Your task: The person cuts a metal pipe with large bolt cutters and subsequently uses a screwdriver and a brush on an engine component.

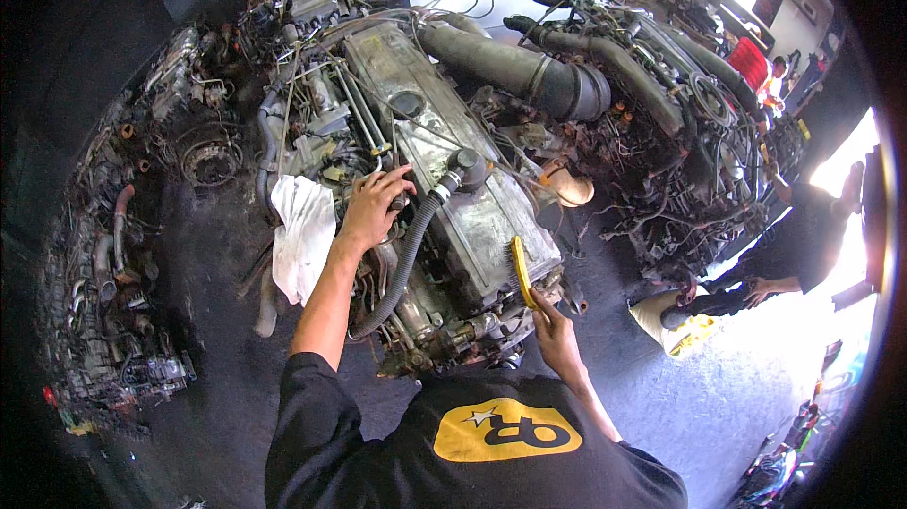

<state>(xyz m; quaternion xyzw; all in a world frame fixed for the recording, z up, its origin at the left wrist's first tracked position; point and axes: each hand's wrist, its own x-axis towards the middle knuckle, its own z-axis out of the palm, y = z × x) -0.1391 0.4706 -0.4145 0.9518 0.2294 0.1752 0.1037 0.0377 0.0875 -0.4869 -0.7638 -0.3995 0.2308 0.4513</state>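
Observation:
A large, grimy engine (406,320) lies before me, with a long flat metal cover (482,226) along its top. In my right hand (557,339) is a yellow-handled wire brush (521,271), its bristles turned to the near right end of the cover. My left hand (373,207) rests at the cover's left edge with its fingers apart and bent, beside a small dark part they partly hide. A ribbed grey hose (408,254) runs from a black round fitting (465,169) on the cover down past that hand. The white cloth (304,235) hangs left of my left forearm.
A second engine (680,131) stands at the right, and more engine parts (123,254) line the left. A wide dark pipe (515,70) crosses behind the cover. Near the bright doorway at right, another person (794,235) is beside a pale sack (675,320) on the dark floor (605,358).

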